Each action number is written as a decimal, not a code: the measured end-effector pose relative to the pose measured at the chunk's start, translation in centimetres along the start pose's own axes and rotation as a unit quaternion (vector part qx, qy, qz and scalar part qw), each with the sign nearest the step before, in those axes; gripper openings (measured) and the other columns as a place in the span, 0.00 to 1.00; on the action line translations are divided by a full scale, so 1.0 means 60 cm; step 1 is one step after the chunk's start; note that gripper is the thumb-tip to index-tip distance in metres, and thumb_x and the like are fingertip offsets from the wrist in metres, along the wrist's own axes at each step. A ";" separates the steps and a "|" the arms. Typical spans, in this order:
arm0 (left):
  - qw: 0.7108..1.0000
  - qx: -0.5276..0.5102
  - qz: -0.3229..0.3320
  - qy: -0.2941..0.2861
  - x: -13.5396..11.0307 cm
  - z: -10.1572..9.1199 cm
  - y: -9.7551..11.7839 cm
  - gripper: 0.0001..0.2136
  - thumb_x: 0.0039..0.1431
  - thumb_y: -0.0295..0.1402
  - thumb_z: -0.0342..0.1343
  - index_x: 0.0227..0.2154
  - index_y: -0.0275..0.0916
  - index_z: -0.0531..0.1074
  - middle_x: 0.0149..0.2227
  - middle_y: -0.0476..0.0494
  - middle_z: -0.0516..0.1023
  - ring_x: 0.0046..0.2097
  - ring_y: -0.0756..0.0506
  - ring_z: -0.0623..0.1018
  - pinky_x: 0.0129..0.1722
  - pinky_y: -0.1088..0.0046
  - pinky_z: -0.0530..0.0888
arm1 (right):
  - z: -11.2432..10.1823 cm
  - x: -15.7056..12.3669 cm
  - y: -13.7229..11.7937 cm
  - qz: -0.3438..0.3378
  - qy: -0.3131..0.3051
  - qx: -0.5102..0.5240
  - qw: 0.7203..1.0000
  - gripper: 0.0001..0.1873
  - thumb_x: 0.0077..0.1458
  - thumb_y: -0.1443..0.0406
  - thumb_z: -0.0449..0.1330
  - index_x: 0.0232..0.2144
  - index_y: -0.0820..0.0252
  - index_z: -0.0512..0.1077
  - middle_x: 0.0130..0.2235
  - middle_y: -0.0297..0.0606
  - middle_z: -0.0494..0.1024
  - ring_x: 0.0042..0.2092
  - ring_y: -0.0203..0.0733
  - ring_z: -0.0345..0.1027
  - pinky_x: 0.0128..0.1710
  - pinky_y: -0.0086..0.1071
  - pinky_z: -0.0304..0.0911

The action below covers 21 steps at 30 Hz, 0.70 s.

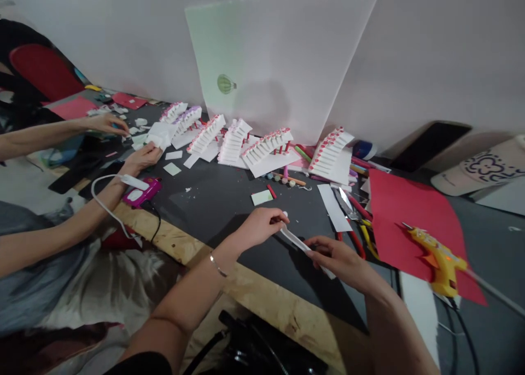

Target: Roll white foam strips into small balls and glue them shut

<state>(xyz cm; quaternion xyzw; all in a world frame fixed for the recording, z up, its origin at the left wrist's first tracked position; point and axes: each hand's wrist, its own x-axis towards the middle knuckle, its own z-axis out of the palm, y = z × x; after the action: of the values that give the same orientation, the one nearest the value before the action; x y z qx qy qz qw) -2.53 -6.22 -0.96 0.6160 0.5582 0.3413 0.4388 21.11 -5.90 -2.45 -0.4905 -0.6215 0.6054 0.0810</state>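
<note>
A narrow white paper strip [296, 240] is stretched between my two hands, just over the dark tabletop. The fingertips of my left hand [262, 224] pinch its far end. Closer to me, my right hand [338, 260] grips the strip's other end between thumb and fingers. Beyond my left hand lie a small pale card [261, 197] and a short red stick [271, 191]. To the right of the strip, a flat white paper piece [334, 206] rests beside scissors with red handles [356, 238].
Several small white paper staircases [268, 147] stand along the wall. At right, a yellow glue gun [438, 257] lies on red paper [410, 216], with its cord trailing. A co-worker's hands [143, 156] handle white paper at left, near a pink power block [141, 193].
</note>
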 end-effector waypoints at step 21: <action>0.948 0.266 0.149 -0.093 -0.047 -0.038 -0.057 0.06 0.62 0.29 0.54 0.30 0.39 0.74 0.33 0.46 0.77 0.39 0.46 0.73 0.40 0.69 0.59 | 0.056 0.006 0.017 -0.223 0.155 -0.319 0.908 0.11 0.62 0.62 0.52 0.37 0.56 0.74 0.31 0.39 0.76 0.35 0.43 0.69 0.35 0.35 0.64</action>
<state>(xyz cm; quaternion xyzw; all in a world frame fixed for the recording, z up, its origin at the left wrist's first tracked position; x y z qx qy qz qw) -6.36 -8.67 -3.04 0.8156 0.4871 0.1829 0.2533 19.12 -8.13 -4.31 -0.4260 -0.8544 0.2579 0.1485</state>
